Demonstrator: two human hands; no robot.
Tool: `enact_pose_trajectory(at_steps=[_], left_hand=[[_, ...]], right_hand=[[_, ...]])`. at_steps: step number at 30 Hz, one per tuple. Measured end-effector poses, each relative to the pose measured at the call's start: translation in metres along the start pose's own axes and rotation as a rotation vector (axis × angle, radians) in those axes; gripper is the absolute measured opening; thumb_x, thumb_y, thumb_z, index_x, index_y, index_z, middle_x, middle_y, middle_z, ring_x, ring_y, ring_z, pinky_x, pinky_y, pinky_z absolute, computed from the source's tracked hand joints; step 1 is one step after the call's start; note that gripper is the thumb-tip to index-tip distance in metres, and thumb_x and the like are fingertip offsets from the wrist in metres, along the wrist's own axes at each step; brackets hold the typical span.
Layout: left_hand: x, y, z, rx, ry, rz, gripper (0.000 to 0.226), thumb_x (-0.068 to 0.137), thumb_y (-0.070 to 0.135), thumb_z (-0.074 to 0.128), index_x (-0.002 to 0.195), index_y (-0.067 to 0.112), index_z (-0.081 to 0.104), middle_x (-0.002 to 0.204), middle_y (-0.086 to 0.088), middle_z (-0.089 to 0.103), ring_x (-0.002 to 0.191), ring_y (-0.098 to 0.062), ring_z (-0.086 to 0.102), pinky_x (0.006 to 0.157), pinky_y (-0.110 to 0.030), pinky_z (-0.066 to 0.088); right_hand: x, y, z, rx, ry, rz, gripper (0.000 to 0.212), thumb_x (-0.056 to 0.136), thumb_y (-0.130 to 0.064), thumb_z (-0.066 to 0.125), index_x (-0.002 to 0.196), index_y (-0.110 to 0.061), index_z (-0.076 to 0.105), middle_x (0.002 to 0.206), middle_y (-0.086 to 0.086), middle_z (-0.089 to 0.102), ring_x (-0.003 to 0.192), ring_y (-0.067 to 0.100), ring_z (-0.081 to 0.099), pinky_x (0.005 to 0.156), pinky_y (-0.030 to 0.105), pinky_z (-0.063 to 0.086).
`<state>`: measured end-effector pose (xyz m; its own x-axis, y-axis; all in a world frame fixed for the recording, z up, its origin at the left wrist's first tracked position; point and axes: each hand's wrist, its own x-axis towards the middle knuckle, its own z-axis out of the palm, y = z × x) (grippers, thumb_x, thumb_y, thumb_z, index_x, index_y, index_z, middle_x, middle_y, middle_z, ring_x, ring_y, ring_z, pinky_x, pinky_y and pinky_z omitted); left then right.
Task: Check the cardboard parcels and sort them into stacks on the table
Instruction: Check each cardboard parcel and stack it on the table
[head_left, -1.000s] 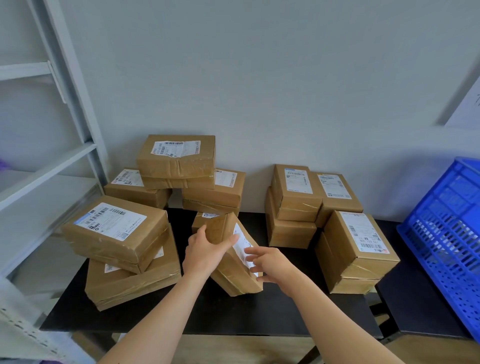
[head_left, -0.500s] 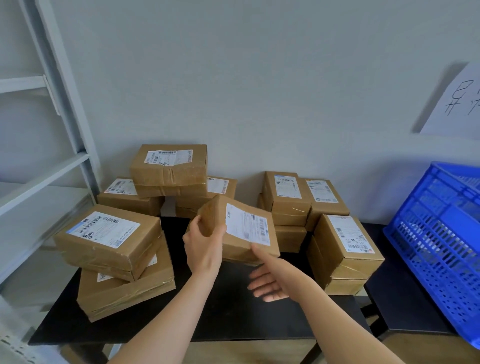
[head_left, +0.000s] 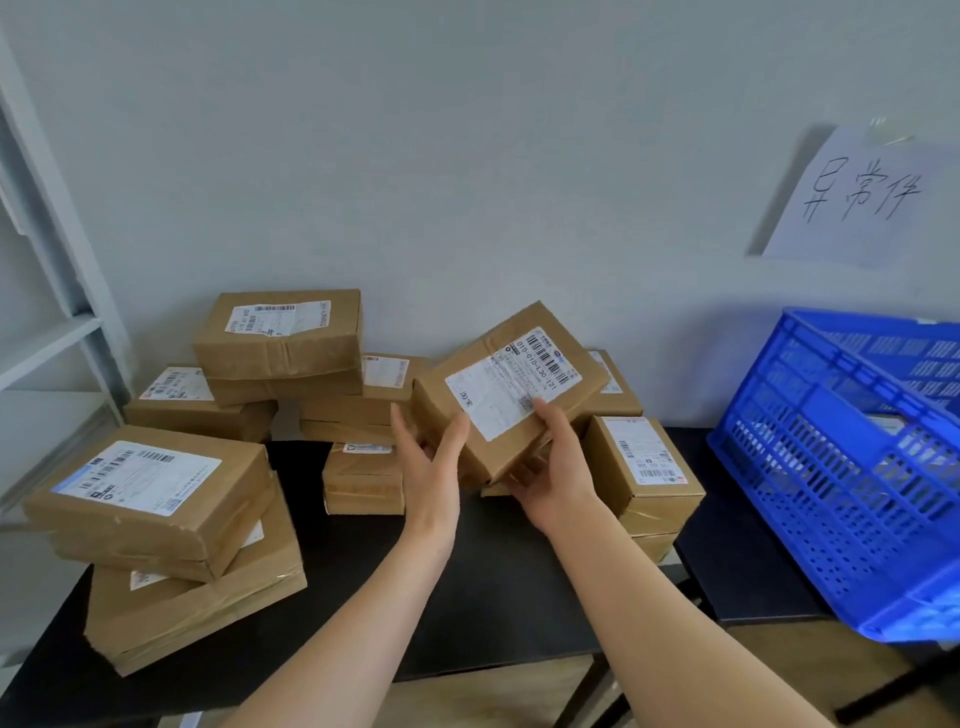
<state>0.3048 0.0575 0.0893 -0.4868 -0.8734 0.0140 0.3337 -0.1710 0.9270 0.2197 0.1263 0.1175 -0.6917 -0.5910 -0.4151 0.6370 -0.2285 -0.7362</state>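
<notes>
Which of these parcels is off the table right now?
The tilted parcel, label towards the camera, gripped between the left hand and the right hand. All the rest sit on the table or in stacks.

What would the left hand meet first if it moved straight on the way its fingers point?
The left hand grips the held parcel by its left end. Pushed on toward the wall, it would likely meet the middle stack of parcels behind first; depth is unclear.

We face a pale wall (head_left: 467, 156), handwritten sheet (head_left: 857, 197) taped upper right, black desk (head_left: 498, 597) before us, grey shelf (head_left: 47, 332) left, blue crate (head_left: 857, 467) right, wood floor (head_left: 519, 696) below.
</notes>
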Motion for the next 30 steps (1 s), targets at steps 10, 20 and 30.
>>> enact_pose_trajectory(at_steps=[10, 20, 30], left_hand=[[0.022, 0.031, 0.089, 0.314, -0.534, -0.234, 0.091, 0.056, 0.066, 0.071, 0.137, 0.035, 0.044, 0.133, 0.004, 0.057, 0.124, -0.020, 0.051, 0.109, -0.048, 0.035], [-0.024, 0.004, 0.255, 0.211, -0.636, -0.167, 0.075, 0.063, 0.056, 0.073, 0.128, 0.025, 0.051, 0.107, 0.003, 0.071, 0.097, -0.018, 0.069, 0.085, -0.042, 0.055], [-0.080, 0.000, 0.451, 0.047, -0.683, -0.074, 0.050, 0.075, 0.030, 0.076, 0.118, 0.014, 0.057, 0.100, -0.002, 0.073, 0.084, -0.015, 0.072, 0.057, -0.023, 0.054]], right_hand=[[-0.012, -0.085, -0.082, 0.045, 0.095, -0.190, 0.039, 0.070, -0.034, 0.078, 0.105, -0.023, 0.065, 0.094, 0.005, 0.075, 0.088, 0.026, 0.072, 0.081, 0.043, 0.057], [-0.039, -0.213, -0.188, -0.067, 0.091, -0.398, 0.028, 0.082, -0.032, 0.068, 0.107, -0.020, 0.068, 0.097, 0.003, 0.074, 0.090, 0.025, 0.071, 0.080, 0.043, 0.057], [-0.068, -0.374, -0.304, -0.119, 0.116, -0.569, 0.031, 0.081, -0.036, 0.068, 0.108, -0.020, 0.068, 0.104, 0.003, 0.073, 0.098, 0.026, 0.069, 0.089, 0.050, 0.053]])
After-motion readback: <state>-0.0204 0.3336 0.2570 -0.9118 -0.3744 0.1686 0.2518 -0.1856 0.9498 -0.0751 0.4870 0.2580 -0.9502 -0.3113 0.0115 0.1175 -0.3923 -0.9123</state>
